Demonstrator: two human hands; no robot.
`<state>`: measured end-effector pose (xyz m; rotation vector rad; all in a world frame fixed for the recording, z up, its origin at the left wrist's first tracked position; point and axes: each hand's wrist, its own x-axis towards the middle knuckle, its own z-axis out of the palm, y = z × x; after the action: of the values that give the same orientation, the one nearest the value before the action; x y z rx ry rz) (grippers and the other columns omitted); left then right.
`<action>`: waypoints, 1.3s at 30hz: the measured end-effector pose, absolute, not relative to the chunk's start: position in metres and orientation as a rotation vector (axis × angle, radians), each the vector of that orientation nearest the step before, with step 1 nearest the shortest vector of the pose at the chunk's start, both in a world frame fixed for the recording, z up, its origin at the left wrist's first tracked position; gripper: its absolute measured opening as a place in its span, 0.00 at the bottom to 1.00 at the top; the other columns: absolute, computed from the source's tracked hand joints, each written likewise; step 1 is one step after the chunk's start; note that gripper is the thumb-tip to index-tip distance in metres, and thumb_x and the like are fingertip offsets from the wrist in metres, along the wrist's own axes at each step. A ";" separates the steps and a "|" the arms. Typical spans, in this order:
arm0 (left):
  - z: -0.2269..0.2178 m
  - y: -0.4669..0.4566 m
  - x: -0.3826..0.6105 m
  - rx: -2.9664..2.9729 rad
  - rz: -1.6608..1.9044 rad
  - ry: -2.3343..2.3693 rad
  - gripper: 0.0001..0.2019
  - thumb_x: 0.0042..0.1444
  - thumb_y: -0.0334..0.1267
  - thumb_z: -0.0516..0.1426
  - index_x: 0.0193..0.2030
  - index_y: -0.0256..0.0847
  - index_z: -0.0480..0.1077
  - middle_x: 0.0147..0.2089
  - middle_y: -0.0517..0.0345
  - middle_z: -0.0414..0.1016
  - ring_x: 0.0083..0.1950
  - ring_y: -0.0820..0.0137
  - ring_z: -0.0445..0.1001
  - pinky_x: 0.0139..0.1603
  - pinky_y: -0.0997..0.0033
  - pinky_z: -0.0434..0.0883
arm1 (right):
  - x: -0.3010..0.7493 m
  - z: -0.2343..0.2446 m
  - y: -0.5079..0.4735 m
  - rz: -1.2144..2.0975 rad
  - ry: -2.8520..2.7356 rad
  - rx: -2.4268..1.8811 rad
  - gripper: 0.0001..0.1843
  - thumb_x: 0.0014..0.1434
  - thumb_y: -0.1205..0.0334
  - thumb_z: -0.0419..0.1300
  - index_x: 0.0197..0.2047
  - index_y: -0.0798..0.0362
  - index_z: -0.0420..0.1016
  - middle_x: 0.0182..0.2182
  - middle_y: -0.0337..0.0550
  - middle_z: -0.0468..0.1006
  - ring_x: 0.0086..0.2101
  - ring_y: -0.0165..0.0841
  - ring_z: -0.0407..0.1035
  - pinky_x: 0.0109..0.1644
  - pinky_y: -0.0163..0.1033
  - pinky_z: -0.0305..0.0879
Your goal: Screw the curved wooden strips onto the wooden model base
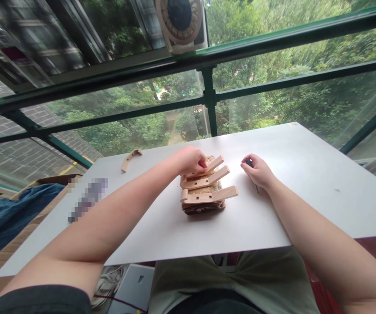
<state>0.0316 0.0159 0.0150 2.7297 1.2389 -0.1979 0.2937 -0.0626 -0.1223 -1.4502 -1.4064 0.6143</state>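
Observation:
Three curved wooden hooks with dark screw holes lie side by side across a stack of cardboard wrapped in tape. The nearest hook and the middle hook are in plain sight. My left hand is closed in a pinch over the farthest hook and covers part of it. Whatever sits between those fingertips is hidden. To the right of the stack, my right hand is closed around a screwdriver; its dark handle shows, and a thin metal shaft points toward me.
Another curved wooden piece lies at the back left of the white table. A pixelated dark object is beside my left forearm. At the left stands a cardboard box with blue cloth. Green-framed windows rise behind the table.

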 end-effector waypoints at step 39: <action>0.023 0.032 0.018 2.580 -0.196 1.033 0.12 0.53 0.46 0.61 0.41 0.47 0.81 0.40 0.63 0.85 0.40 0.72 0.79 0.39 0.77 0.69 | 0.290 -0.119 -0.064 0.713 -1.307 -1.371 0.11 0.52 0.54 0.61 0.38 0.50 0.70 0.19 0.33 0.66 0.21 0.30 0.57 0.26 0.37 0.52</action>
<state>0.0183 0.0319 0.0227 2.5804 1.0335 -0.1955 0.2897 -0.0636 -0.1186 -1.3706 -1.3069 0.7127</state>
